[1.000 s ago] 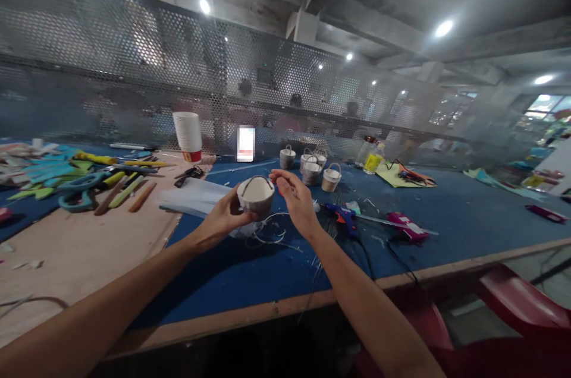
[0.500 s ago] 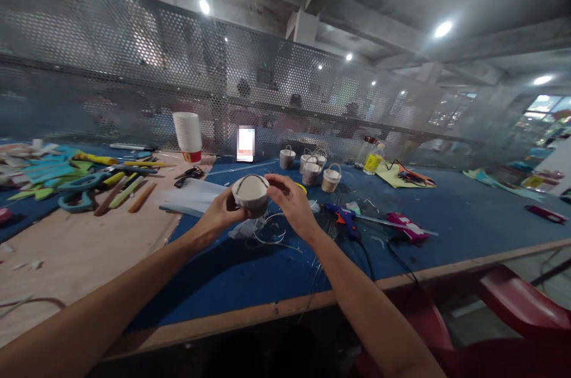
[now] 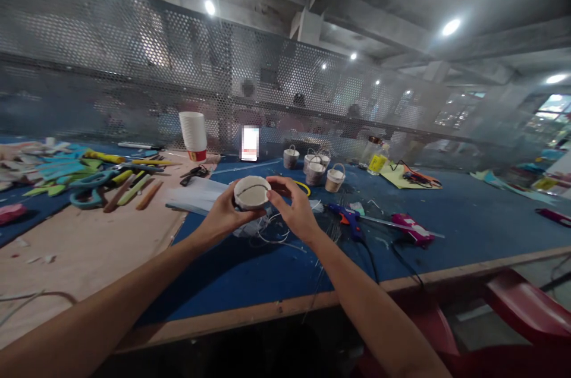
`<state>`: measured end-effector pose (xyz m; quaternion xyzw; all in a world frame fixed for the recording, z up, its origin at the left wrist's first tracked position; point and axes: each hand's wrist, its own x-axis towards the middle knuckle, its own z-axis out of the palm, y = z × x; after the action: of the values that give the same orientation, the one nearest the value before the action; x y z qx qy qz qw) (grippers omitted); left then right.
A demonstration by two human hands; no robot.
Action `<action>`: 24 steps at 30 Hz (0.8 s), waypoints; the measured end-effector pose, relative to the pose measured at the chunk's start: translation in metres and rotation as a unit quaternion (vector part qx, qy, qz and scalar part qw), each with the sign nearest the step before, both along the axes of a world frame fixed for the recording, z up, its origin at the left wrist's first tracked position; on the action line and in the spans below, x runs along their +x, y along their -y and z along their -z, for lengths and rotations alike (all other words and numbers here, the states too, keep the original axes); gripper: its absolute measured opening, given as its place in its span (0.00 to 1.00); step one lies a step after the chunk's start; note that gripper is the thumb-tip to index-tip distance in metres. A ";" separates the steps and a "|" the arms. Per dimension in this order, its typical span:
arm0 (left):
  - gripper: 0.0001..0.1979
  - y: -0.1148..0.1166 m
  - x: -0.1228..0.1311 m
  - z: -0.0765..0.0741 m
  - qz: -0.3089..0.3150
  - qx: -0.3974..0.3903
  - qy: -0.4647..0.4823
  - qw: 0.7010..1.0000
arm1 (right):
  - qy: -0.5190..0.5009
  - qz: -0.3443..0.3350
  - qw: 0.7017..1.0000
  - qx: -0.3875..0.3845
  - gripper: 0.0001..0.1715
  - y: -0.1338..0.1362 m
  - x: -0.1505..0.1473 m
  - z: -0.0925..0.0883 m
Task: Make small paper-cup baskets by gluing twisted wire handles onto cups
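Note:
A small whitish cup point(image 3: 252, 194) with a thin dark handle across its mouth is held above the blue table, its opening tilted toward me. My left hand point(image 3: 225, 211) grips it from the left and below. At its right rim, my right hand point(image 3: 292, 205) has thumb and fingers pressed on the cup. Beneath the hands lie clear plastic and loops of thin wire point(image 3: 279, 234). Behind stand several small baskets with looped handles, one of them tan point(image 3: 334, 179).
Left: stacked paper cups point(image 3: 193, 133), blue-handled scissors point(image 3: 87, 195), clay tools and coloured pieces. Right: a blue glue gun point(image 3: 348, 219) with a cable, a magenta item point(image 3: 413, 229), a yellow-labelled bottle point(image 3: 377, 161). A mesh panel point(image 3: 169, 51) rises behind; red chairs point(image 3: 526, 306) stand front right.
The cup has tipped further toward me, so more of its inside shows. Both hands stay on it. The whole view has shifted slightly, with table items appearing a little further right.

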<state>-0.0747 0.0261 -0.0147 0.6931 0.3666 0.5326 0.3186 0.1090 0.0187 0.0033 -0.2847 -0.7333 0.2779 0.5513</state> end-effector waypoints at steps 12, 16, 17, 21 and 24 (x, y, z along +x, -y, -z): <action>0.30 0.009 0.002 -0.004 -0.040 0.059 -0.037 0.997 | -0.035 -0.003 0.999 -0.001 0.13 0.001 0.001 -0.002; 0.29 0.010 0.002 -0.006 -0.042 0.060 -0.049 0.996 | -0.022 0.012 1.000 0.012 0.11 0.005 0.000 -0.006; 0.29 0.010 0.002 -0.006 -0.043 0.060 -0.051 0.996 | -0.016 0.015 1.000 0.015 0.11 0.006 0.000 -0.006; 0.30 0.010 0.002 -0.006 -0.042 0.062 -0.050 0.996 | 0.003 0.020 0.999 0.045 0.11 0.009 0.001 -0.008; 0.30 0.009 0.002 -0.005 -0.032 0.056 -0.043 0.997 | 0.010 0.019 0.997 0.072 0.11 0.011 0.003 -0.009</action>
<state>-0.0725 0.0166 -0.0098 0.7202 0.3712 0.5319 0.2464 0.1118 0.0079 0.0125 -0.2610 -0.7516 0.2106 0.5680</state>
